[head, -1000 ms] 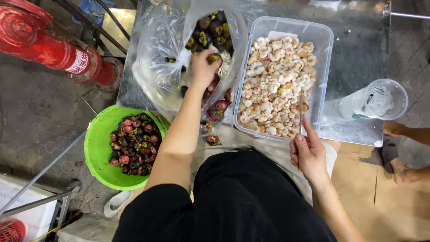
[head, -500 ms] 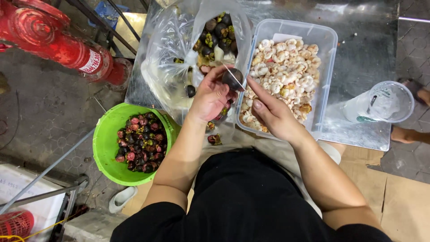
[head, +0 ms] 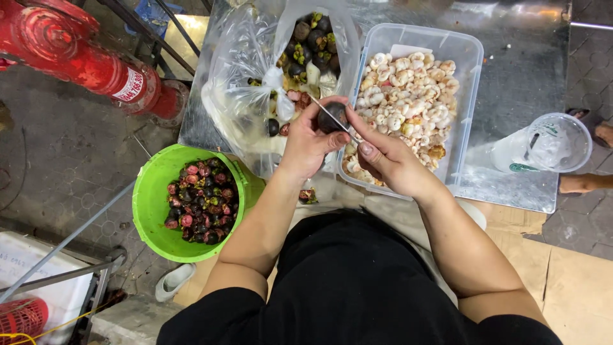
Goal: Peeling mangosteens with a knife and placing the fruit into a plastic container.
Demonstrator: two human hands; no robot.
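the metal table (head: 523, 57) fills the upper right of the frame. on it a clear plastic tub (head: 469, 83) holds a heap of white peeled segments, and to its left an open plastic bag (head: 239, 70) holds more dark whole fruit. at lower left a green bucket (head: 150, 204) is full of purple rind pieces.

near the frame's centre, over the tub's left edge, the left hand (head: 306, 144) is cupped around a dark round fruit (head: 332, 118), fingers wrapped behind it and thumb on the front. the right hand (head: 389, 160) comes in from the right, thumb and forefinger pinched on a thin knife (head: 332, 118) whose blade lies across the fruit's face.

the fruit looks small and light, with a thick, stiff rind that should bear a firm squeeze; the flesh inside is probably soft and easily bruised, so a shallow cut seems wise. its smooth round skin may roll or slip, so a grip around the back and sides, clear of the blade, suits it.

both forearms angle up from the bottom of the frame, elbows bent, wrists meeting at the fruit.
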